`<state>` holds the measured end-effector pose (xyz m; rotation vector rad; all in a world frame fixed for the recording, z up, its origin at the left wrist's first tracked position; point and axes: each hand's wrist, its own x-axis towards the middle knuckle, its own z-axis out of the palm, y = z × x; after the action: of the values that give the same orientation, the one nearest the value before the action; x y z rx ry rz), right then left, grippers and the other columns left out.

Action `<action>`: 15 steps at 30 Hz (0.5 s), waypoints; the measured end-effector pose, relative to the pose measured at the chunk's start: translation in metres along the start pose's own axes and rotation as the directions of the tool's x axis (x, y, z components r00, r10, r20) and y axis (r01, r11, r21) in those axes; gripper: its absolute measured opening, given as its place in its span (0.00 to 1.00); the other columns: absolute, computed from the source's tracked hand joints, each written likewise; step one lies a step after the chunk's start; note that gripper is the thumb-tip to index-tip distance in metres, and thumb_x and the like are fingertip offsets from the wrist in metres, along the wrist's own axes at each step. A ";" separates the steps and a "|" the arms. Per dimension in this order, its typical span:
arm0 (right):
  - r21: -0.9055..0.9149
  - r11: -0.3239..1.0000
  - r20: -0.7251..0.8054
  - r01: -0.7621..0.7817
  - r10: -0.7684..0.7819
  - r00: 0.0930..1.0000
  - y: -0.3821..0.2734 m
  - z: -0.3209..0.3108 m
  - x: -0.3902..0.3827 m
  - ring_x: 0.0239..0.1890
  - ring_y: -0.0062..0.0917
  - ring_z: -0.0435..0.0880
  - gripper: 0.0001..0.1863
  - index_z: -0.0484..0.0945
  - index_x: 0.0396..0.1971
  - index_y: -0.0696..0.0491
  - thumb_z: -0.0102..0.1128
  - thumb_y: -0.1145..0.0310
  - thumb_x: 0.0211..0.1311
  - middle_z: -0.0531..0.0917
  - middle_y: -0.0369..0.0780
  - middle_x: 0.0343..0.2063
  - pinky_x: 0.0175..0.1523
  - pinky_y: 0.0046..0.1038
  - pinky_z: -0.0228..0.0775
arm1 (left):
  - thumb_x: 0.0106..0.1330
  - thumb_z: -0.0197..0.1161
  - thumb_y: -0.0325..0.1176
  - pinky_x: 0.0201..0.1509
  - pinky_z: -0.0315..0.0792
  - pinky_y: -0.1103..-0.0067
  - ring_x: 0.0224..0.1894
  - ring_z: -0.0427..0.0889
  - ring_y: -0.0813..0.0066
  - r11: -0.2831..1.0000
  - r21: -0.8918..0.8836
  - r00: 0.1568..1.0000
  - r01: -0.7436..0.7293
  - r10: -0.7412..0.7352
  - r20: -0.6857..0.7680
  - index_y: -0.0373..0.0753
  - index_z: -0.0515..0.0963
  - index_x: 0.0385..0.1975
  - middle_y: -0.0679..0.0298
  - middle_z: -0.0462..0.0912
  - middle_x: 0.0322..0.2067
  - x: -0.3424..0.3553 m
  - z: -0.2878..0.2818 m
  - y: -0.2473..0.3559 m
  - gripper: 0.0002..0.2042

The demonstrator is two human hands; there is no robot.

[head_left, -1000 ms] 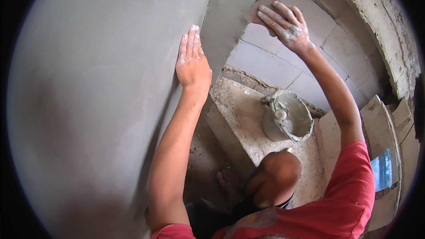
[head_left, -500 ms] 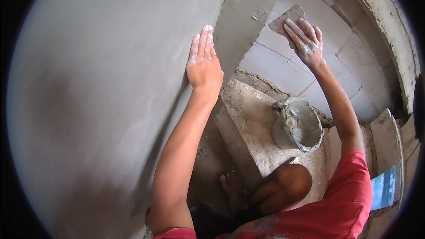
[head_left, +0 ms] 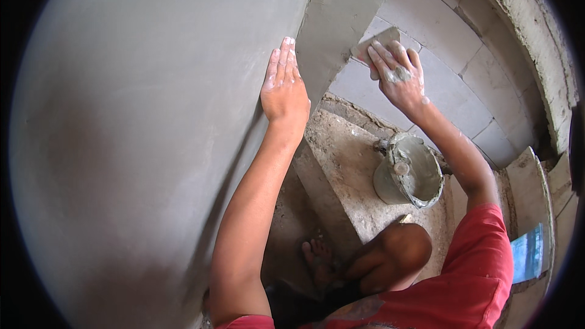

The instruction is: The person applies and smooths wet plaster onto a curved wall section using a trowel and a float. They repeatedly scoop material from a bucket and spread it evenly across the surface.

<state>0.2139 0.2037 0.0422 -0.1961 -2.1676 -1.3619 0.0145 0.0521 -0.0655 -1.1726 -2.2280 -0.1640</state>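
My left hand [head_left: 285,91] lies flat against the smooth grey plastered wall [head_left: 152,109], close to its corner edge. The fingers are stretched out together and dusted with white. My right hand [head_left: 401,79] grips a thin flat scraper [head_left: 390,36] smeared with grey plaster. One end of the scraper meets the ragged right edge of a damp plaster strip [head_left: 338,18], in front of pale blocks [head_left: 439,91]. Wet plaster sticks to the back of this hand. Below it, a bucket [head_left: 388,184] coated in grey mix stands on a rough ledge.
The rough concrete ledge [head_left: 341,164] runs beside my bent knee [head_left: 408,250]. A broken block edge [head_left: 527,189] rises at the right, with a blue translucent sheet or container [head_left: 527,256] near my sleeve. A rough concrete edge [head_left: 536,30] curves along the upper right.
My right hand has moved left and slightly down with the scraper, bringing it to the plaster strip's edge. My left hand has stayed nearly in place on the wall.
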 end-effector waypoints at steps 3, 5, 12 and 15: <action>0.032 0.999 -0.008 -0.005 0.005 1.000 0.002 -0.011 -0.003 0.63 0.30 0.78 0.22 0.86 0.57 0.48 0.72 0.66 0.62 0.86 0.32 0.61 0.60 0.38 0.72 | 0.78 0.51 0.41 0.90 0.29 0.64 0.88 0.35 0.69 1.000 -0.028 1.000 -0.005 0.005 0.010 0.35 0.55 0.82 0.66 0.46 0.86 0.001 0.000 0.001 0.35; 0.063 0.998 -0.035 -0.007 0.009 0.999 0.007 -0.013 0.008 0.63 0.30 0.78 0.22 0.86 0.57 0.47 0.72 0.65 0.63 0.86 0.31 0.62 0.60 0.38 0.72 | 0.78 0.51 0.41 0.90 0.28 0.64 0.88 0.35 0.69 0.999 -0.043 1.000 -0.007 0.008 0.020 0.34 0.55 0.82 0.66 0.46 0.86 0.002 0.000 0.003 0.35; -0.081 0.994 -0.191 0.069 -0.084 0.978 0.036 0.028 0.046 0.65 0.29 0.78 0.27 0.83 0.66 0.41 0.71 0.64 0.65 0.83 0.27 0.67 0.62 0.35 0.70 | 0.78 0.51 0.42 0.90 0.27 0.65 0.88 0.35 0.70 1.000 -0.002 1.000 0.006 -0.006 0.014 0.34 0.54 0.82 0.66 0.46 0.86 0.001 0.004 0.005 0.36; -0.052 0.996 -0.165 0.072 -0.080 0.983 0.044 0.041 0.027 0.64 0.29 0.79 0.26 0.83 0.66 0.42 0.71 0.63 0.66 0.83 0.28 0.68 0.61 0.36 0.70 | 0.78 0.50 0.43 0.90 0.27 0.66 0.88 0.34 0.70 1.000 -0.018 1.000 0.003 -0.003 0.022 0.34 0.54 0.83 0.66 0.46 0.86 0.002 0.003 0.005 0.36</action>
<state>0.1942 0.2553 0.0779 -0.0154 -2.0250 -1.4184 0.0161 0.0576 -0.0674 -1.1861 -2.2519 -0.1732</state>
